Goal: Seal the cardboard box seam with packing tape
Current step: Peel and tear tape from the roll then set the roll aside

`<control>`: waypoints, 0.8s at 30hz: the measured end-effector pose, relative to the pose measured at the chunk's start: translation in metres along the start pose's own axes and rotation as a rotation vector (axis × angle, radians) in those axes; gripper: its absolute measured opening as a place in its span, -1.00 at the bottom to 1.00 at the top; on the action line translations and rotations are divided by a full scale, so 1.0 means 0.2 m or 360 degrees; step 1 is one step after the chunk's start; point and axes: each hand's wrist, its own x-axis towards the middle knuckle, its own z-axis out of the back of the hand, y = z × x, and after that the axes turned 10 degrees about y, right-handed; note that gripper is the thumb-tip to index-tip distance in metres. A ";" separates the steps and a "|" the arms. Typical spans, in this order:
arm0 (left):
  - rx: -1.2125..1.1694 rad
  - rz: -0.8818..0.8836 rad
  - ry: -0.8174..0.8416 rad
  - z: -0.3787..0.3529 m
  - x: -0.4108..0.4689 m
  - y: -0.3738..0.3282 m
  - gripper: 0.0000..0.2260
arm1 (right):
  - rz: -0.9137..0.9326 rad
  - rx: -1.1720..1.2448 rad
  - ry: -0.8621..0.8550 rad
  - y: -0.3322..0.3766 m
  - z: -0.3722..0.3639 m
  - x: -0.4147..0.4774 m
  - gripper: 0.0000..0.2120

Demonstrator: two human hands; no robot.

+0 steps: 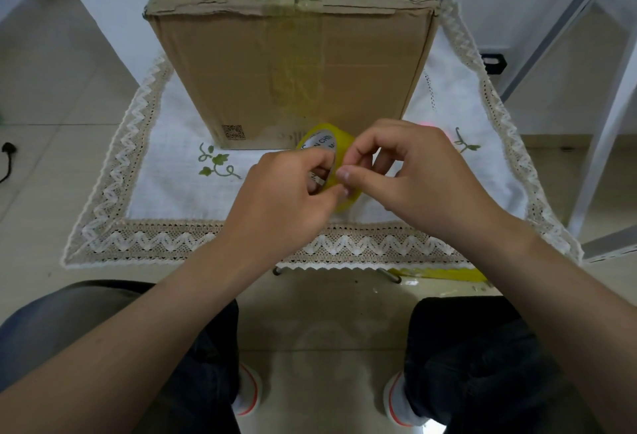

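Surface: white lace-edged tablecloth (165,189).
Roll: yellow packing-tape roll (327,139) clamped by left hand (286,192); right hand (413,171) pinched at its rim.
Box: tall brown cardboard box (293,65) just beyond both hands; seam runs away.

Fingers of the left hand (289,189) and right hand (410,171) cover much of the tape roll (327,144), and the cardboard box (286,65) runs off the top edge.

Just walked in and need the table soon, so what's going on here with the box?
A seated person is holding a roll of yellow packing tape in both hands just in front of a closed cardboard box on a lace-edged tablecloth. The left hand steadies the roll while the right hand picks at its edge, seemingly finding the tape end. Tape already runs over the top seam.
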 end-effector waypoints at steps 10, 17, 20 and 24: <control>0.0010 -0.0045 -0.0022 0.01 0.01 0.01 -0.86 | -0.0059 0.0041 -0.0099 -0.01 -0.02 0.00 -0.86; 0.0016 -0.0029 0.0022 0.01 0.01 0.00 -0.86 | -0.0104 0.0221 -0.0044 -0.01 0.00 0.00 -0.90; 0.0035 -0.0061 0.0036 0.02 0.00 0.00 -0.85 | -0.0121 0.0265 0.0000 -0.01 0.01 0.00 -0.91; 0.0136 -0.0075 0.0053 0.02 0.00 0.00 -0.80 | -0.0122 0.0250 0.0040 -0.01 0.02 0.00 -0.90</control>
